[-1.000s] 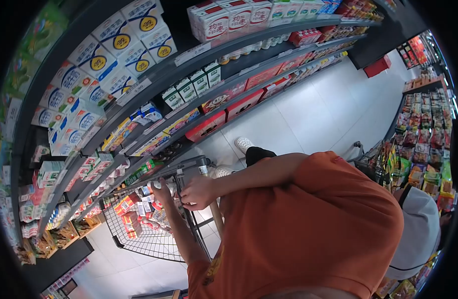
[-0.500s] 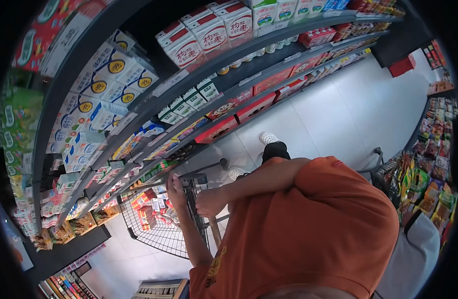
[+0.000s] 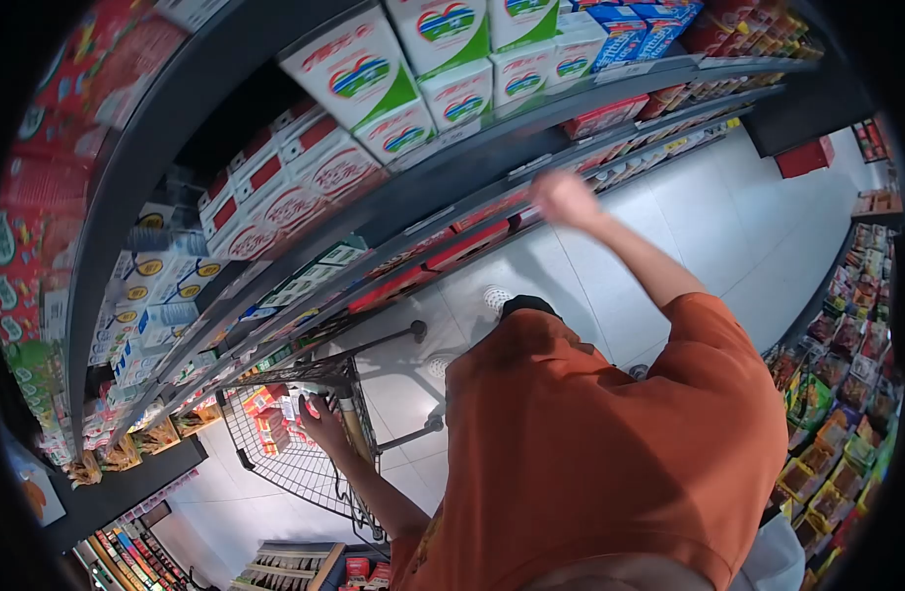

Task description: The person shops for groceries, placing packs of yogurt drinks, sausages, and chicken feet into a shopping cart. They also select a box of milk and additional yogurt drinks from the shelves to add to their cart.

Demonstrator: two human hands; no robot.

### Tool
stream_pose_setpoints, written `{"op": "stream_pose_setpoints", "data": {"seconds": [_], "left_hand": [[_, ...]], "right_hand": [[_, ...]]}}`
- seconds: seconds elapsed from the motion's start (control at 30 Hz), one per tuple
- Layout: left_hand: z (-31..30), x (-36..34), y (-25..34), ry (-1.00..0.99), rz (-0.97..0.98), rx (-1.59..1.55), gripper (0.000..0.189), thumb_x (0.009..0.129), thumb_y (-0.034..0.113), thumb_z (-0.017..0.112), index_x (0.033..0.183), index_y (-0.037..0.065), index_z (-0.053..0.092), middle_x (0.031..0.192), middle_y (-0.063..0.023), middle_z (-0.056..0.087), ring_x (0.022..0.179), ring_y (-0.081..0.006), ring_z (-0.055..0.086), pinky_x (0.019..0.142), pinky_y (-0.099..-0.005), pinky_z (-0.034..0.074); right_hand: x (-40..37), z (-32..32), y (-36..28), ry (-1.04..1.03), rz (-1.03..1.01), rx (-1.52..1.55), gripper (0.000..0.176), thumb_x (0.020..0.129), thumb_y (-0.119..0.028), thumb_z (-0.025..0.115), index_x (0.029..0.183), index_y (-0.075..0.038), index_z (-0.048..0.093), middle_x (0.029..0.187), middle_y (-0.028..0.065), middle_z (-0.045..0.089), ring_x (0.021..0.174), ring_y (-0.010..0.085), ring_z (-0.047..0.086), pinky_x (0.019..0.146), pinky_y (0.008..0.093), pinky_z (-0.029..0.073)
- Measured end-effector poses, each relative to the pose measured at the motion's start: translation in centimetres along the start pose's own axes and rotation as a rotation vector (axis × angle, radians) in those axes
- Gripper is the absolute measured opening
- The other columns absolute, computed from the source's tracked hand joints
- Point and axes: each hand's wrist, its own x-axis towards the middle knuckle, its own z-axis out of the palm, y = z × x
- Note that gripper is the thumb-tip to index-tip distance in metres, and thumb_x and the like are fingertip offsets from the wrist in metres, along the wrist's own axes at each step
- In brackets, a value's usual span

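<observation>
My left hand (image 3: 321, 426) is over the wire shopping cart (image 3: 285, 463), its fingers apart beside the white and red packages (image 3: 300, 402) in the basket. Red and yellow packs (image 3: 268, 419) lie further along the cart. My right hand (image 3: 563, 200) is raised on an outstretched arm in front of the lower shelves, smeared by motion, and its fingers do not show clearly. Close to it runs a shelf edge with red boxes (image 3: 602, 118). Above and to the left stand white and green cartons (image 3: 462, 94) on the upper shelf.
Long shelves (image 3: 452, 212) curve along the left and top, with red-and-white cartons (image 3: 290, 187) and blue boxes (image 3: 630, 32). Pale floor tiles (image 3: 689, 227) lie between them and racks of bagged goods (image 3: 837, 433) on the right. A wooden-edged display stands low (image 3: 290, 566).
My hands have parted: the right has swung up and right toward the shelves, while the left has moved down and left over the cart. The view has moved along the shelf.
</observation>
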Motion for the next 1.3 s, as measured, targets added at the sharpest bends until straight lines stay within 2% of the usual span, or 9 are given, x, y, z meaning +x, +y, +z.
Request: {"op": "stream_pose_setpoints", "data": {"seconds": [0.07,0.13,0.37,0.6,0.73,0.87,1.07,1.17,1.3], "left_hand": [[0.7,-0.6,1.2,-0.048,-0.052,-0.05,0.056,0.1,0.037,0.056,0.137,-0.005,0.05,0.129,-0.0271,0.057,0.096,-0.0272,0.07,0.073,-0.0339,0.056],[1.2,-0.1,2.7,-0.052,-0.057,-0.003,0.055,0.1,0.035,0.057,0.136,-0.005,0.05,0.125,-0.0262,0.059,0.091,-0.0272,0.071,0.073,-0.0345,0.056],[2.8,2.2,2.2,-0.015,0.109,0.103,0.046,0.097,0.036,0.059,0.116,-0.006,0.066,0.102,-0.0231,0.071,0.09,-0.0297,0.069,0.076,-0.0383,0.053],[4.1,4.5,-2.4,-0.113,-0.029,0.069,0.045,0.096,0.037,0.061,0.116,-0.002,0.067,0.096,-0.0214,0.072,0.085,-0.0315,0.07,0.076,-0.0386,0.054],[4.0,4.3,-1.8,-0.056,-0.032,0.157,0.049,0.093,0.043,0.063,0.114,-0.001,0.068,0.1,-0.0216,0.072,0.094,-0.0341,0.07,0.082,-0.0413,0.054],[3.6,3.5,-0.2,-0.045,0.029,0.11,0.047,0.092,0.04,0.065,0.113,-0.002,0.069,0.105,-0.0224,0.071,0.099,-0.036,0.068,0.087,-0.0423,0.052],[2.6,2.9,3.9,0.184,0.14,0.218,0.046,0.092,0.026,0.065,0.126,-0.005,0.059,0.123,-0.0248,0.063,0.107,-0.0375,0.063,0.091,-0.0421,0.051],[1.4,-0.8,19.5,0.131,0.116,-0.024,0.048,0.091,0.022,0.069,0.13,-0.003,0.057,0.131,-0.0224,0.06,0.117,-0.0324,0.06,0.099,-0.0405,0.046],[2.6,-6.4,33.3,-0.489,0.821,-0.196,0.068,0.077,0.023,0.083,0.137,0.009,0.054,0.144,-0.0176,0.05,0.133,-0.0331,0.049,0.109,-0.041,0.041]], "right_hand": [[1.1,-4.7,5.8,0.282,0.267,-0.269,0.029,0.078,-0.015,0.069,0.105,-0.004,0.066,0.104,0.0201,0.065,0.093,0.0382,0.064,0.08,0.0441,0.054],[1.0,-5.8,13.6,0.127,0.406,-0.476,0.043,0.081,-0.017,0.07,0.121,-0.006,0.06,0.12,0.0174,0.061,0.117,0.0366,0.055,0.097,0.0475,0.046],[0.7,-4.9,19.7,0.047,0.37,-0.464,0.048,0.074,-0.015,0.078,0.117,-0.006,0.059,0.116,0.0206,0.06,0.114,0.0411,0.054,0.1,0.0517,0.039],[1.6,-7.2,17.2,-0.091,0.406,-0.495,0.029,0.091,-0.016,0.055,0.119,-0.013,0.064,0.125,0.0141,0.061,0.124,0.035,0.051,0.104,0.051,0.037],[0.8,-8.8,16.7,-0.297,0.378,-0.511,0.036,0.086,-0.01,0.057,0.121,-0.014,0.064,0.124,0.0112,0.063,0.127,0.0304,0.051,0.109,0.0504,0.031],[-1.0,-10.6,13.4,0.07,0.147,-0.281,0.041,0.08,-0.003,0.063,0.12,-0.009,0.063,0.124,0.0109,0.063,0.125,0.0302,0.053,0.11,0.0484,0.032],[0.5,-13.8,0.3,0.058,0.034,-0.134,0.04,0.075,0.0,0.066,0.114,-0.009,0.067,0.119,0.008,0.066,0.116,0.0269,0.059,0.114,0.0508,0.033],[1.9,-13.3,-5.1,-0.024,-0.048,0.204,0.044,0.073,-0.004,0.071,0.116,-0.01,0.066,0.117,0.0075,0.068,0.116,0.0254,0.06,0.113,0.0506,0.033],[3.3,-8.2,-10.4,-0.269,-0.2,0.467,0.04,0.077,-0.008,0.072,0.116,-0.009,0.065,0.113,0.0094,0.068,0.114,0.0265,0.06,0.112,0.0498,0.032]]}}
